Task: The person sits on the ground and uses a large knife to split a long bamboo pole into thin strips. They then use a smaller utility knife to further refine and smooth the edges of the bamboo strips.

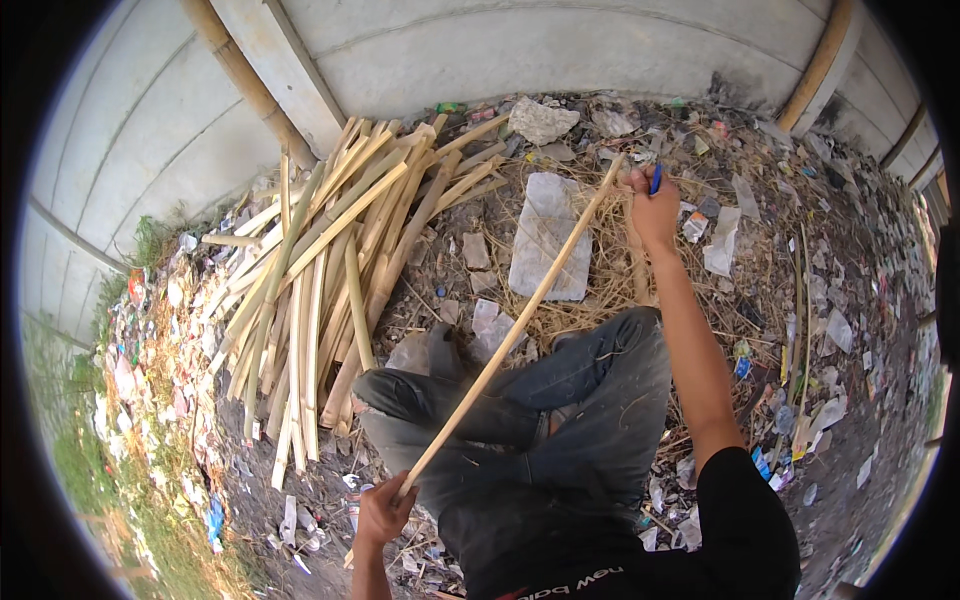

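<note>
Littered ground (870,430), pale wall (560,50); bamboo pile (330,240), upper left; pale strip (505,345), centre, lower end gripped by left hand (384,510); right hand (655,208), fingers closed round blue object (656,180).

Outdoor yard: littered ground (860,380), concrete wall (560,50), weeds (150,240).
</note>
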A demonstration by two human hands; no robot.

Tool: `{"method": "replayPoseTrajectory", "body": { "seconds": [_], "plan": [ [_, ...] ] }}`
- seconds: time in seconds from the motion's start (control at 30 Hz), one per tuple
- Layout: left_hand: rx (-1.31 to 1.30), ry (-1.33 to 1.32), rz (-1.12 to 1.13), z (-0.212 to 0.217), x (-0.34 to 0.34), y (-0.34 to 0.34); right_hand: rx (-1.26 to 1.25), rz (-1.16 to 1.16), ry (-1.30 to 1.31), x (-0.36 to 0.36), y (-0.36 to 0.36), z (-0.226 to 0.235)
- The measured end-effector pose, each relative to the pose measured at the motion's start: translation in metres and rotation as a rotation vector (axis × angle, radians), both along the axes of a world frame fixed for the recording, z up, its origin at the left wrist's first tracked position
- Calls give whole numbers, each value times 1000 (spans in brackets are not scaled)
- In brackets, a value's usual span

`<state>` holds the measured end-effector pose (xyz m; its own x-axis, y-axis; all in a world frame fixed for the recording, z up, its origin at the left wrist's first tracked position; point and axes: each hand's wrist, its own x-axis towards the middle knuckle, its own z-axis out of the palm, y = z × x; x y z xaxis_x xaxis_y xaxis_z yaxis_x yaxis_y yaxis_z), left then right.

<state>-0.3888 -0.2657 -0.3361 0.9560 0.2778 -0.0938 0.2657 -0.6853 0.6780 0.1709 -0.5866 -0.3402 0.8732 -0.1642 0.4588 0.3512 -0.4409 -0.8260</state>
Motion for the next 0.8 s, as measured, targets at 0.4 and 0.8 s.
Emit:
{"method": "replayPoseTrajectory", "body": {
  "seconds": [0.4, 0.8],
  "plan": [
    [-18, 373, 1, -18, 2, 29, -204, 502, 696, -107, 20, -119],
    [415, 412, -48, -57, 18, 43, -548, 515, 652, -147, 112, -144]
  ]
}}
